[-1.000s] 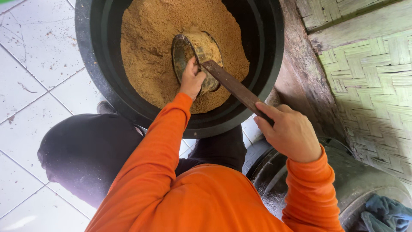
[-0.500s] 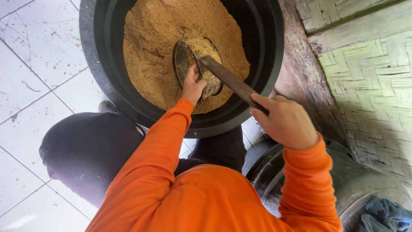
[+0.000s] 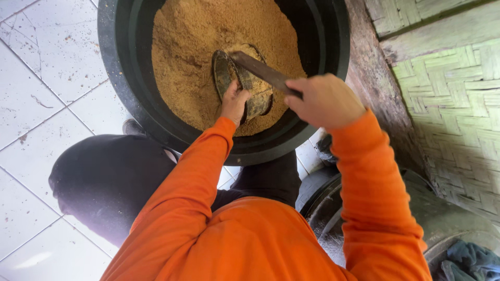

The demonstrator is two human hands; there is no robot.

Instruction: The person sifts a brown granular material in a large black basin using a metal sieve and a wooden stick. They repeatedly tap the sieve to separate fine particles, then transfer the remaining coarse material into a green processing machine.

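Hands (image 3: pixel 235 101) (image 3: pixel 324 99) gripping scoop (image 3: pixel 245 83) in bran (image 3: pixel 192 47)

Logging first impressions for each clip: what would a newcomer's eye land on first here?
The big black tub at top centre, heaped with tan grainy powder. In the heap sits a small round tin: the left hand grips its rim, and the right hand holds a flat wooden stick across its top. The bright orange sleeves fill the lower frame, with white floor tiles at left.
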